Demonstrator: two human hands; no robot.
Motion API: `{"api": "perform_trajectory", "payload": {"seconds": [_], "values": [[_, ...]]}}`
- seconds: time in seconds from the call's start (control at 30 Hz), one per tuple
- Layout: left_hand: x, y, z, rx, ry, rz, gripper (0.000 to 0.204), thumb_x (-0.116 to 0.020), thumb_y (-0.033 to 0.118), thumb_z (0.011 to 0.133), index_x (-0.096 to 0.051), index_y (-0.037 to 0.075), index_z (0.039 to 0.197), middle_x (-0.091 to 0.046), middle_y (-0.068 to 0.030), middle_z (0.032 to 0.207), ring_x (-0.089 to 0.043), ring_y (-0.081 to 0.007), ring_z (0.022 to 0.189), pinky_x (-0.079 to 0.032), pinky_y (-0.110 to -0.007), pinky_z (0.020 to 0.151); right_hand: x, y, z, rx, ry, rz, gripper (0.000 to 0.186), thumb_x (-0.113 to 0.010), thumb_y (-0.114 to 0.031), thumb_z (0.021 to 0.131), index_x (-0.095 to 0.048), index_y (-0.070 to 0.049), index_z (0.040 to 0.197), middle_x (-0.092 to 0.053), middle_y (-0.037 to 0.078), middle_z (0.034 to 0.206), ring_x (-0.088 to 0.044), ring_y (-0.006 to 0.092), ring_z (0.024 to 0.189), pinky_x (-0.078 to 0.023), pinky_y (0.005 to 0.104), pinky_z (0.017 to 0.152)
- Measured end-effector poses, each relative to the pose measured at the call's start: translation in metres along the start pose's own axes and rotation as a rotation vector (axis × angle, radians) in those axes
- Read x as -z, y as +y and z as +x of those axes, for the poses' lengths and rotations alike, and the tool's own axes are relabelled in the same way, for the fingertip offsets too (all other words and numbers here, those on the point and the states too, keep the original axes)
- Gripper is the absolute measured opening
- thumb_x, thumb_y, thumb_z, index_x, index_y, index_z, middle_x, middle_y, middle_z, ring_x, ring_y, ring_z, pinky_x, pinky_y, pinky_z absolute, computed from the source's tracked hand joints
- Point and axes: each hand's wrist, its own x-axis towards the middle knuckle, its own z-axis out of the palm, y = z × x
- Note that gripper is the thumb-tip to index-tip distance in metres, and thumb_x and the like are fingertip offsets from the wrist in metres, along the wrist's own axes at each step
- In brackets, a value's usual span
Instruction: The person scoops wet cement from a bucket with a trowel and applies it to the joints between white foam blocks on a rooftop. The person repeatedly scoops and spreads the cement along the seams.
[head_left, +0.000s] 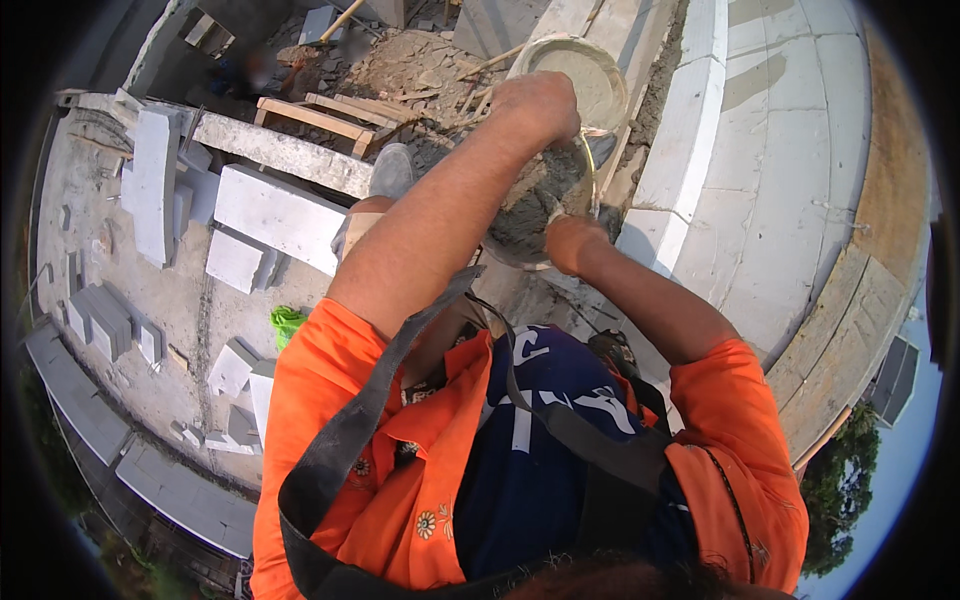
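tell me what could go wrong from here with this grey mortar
The bare left hand and bare right hand are close to the rough, wet-looking grey mortar, which might irritate skin. The round, pale-rimmed bucket of smooth grey mix could spill if the left hand knocks it.

Lumpy mortar [528,212] (grey) in bucket [592,180]

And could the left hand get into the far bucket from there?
Probably yes: the left hand appears beside the rim of the far bucket, whose top looks open, with nothing visible blocking it. Whether that hand grips something, I can't tell.
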Motion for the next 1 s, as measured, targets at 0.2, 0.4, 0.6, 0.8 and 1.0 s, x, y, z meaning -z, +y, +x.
{"api": "perform_trajectory", "payload": {"seconds": [0.2,0.4,0.6,0.8,1.0], "values": [[0.005,0.000,-0.002,0.036,0.018,-0.024,0.033,-0.079,0.015,0.082,-0.082,0.005,0.113,-0.079,-0.0183,0.118,-0.077,-0.0336,0.112,-0.060,-0.045,0.096,0.023,0.038,-0.082,-0.274,0.184,0.169,0.034,-0.058,-0.017,0.099,-0.063,0.001,0.127,-0.074,0.025,0.118,-0.072,0.0393,0.118,-0.058,0.0500,0.097],[0.000,-0.013,0.001,0.098,0.005,0.012,0.034,-0.074,0.013,0.084,-0.080,0.003,0.116,-0.078,-0.0196,0.120,-0.075,-0.0346,0.116,-0.058,-0.046,0.099,-0.020,0.034,-0.039,-0.348,0.199,0.433,0.040,-0.055,-0.020,0.099,-0.061,0.004,0.131,-0.072,0.030,0.122,-0.071,0.0448,0.117,-0.054,0.0531,0.103],[-0.041,-0.071,0.025,0.254,-0.134,0.025,0.035,-0.070,0.009,0.084,-0.080,0.003,0.117,-0.075,-0.0218,0.127,-0.073,-0.0371,0.119,-0.057,-0.046,0.101,-0.103,0.037,0.026,-0.129,0.150,0.627,0.039,-0.059,-0.024,0.098,-0.067,0.006,0.122,-0.072,0.031,0.121,-0.070,0.0471,0.114,-0.055,0.0511,0.100],[-0.082,-0.101,0.029,0.068,-0.364,0.186,0.039,-0.061,0.007,0.085,-0.075,-0.008,0.117,-0.075,-0.0282,0.120,-0.074,-0.0400,0.114,-0.058,-0.048,0.095,-0.137,0.030,0.063,0.437,0.278,0.470,0.024,-0.057,-0.019,0.104,-0.073,-0.001,0.107,-0.069,0.016,0.084,-0.071,0.0257,0.072,-0.057,0.0411,0.062],[-0.090,-0.108,0.052,0.154,-0.382,0.150,0.028,-0.064,0.001,0.081,-0.078,-0.009,0.103,-0.078,-0.0276,0.101,-0.078,-0.0411,0.098,-0.060,-0.050,0.083,-0.091,0.008,-0.003,-0.155,-0.105,1.626,0.033,-0.064,-0.027,0.099,-0.067,0.001,0.116,-0.070,0.019,0.086,-0.072,0.0346,0.080,-0.057,0.0455,0.081]]}}
